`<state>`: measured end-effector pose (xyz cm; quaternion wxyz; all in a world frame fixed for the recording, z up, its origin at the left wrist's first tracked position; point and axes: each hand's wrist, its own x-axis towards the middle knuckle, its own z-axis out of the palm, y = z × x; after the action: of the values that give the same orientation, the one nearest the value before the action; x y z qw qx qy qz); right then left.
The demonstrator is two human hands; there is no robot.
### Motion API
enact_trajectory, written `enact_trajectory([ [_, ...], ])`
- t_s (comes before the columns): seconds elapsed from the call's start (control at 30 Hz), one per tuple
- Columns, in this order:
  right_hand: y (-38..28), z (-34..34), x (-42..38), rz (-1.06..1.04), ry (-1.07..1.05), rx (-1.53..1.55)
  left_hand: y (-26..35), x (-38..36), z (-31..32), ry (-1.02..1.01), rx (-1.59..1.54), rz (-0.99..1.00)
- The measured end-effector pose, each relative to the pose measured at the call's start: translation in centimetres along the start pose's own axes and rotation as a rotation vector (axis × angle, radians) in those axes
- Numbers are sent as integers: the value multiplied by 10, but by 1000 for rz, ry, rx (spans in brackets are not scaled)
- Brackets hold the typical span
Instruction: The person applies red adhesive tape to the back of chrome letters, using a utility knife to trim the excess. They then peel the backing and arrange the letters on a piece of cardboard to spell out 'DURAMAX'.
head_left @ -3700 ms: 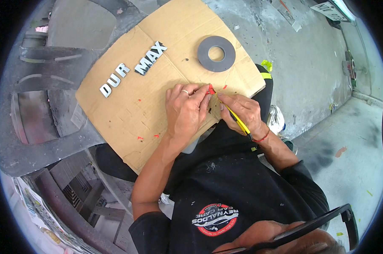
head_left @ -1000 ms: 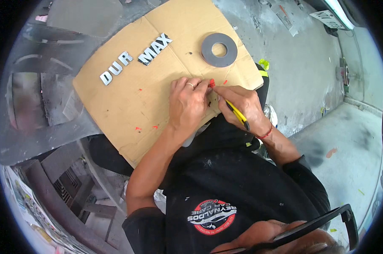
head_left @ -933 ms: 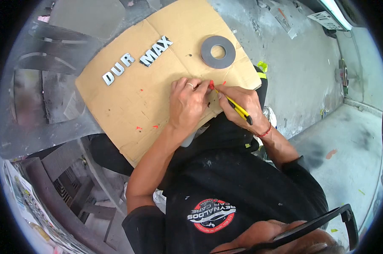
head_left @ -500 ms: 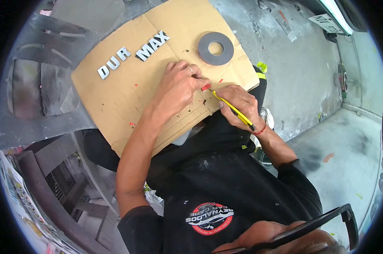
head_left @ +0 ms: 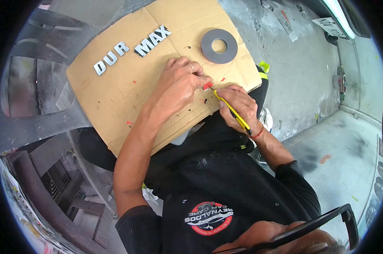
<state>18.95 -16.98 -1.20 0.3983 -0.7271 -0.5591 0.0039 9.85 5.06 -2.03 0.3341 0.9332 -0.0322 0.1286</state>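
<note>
My left hand [head_left: 179, 80] rests on the brown cardboard [head_left: 115, 99], its fingers bent and pressed together on a small piece with red backing [head_left: 207, 86]. A yellow craft knife [head_left: 234, 113] is in my right hand [head_left: 241, 106], its tip touching or very near that piece. Silver letters reading DUR [head_left: 111, 58] and MAX [head_left: 152, 40] lie on the cardboard beyond my left hand. Above my hands is a grey roll of tape [head_left: 219, 46]. Red scraps [head_left: 129, 123] and dark bits are scattered around.
The cardboard lies over my lap, against black clothing [head_left: 200, 169]. A dark chair [head_left: 39, 122] stands at the left. At the upper right is a vehicle edge with a plate [head_left: 328, 26] above the grey floor [head_left: 297, 84].
The view has shifted slightly, and the cardboard with the letters sits a little higher and further left. Both hands keep nearly the same pose, the knife still at the red-backed piece.
</note>
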Motion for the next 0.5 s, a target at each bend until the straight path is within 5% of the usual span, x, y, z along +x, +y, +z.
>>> enact_trajectory([
  [0.5, 0, 2, 0, -2, 11, -8, 1, 0, -2, -10, -12, -20],
])
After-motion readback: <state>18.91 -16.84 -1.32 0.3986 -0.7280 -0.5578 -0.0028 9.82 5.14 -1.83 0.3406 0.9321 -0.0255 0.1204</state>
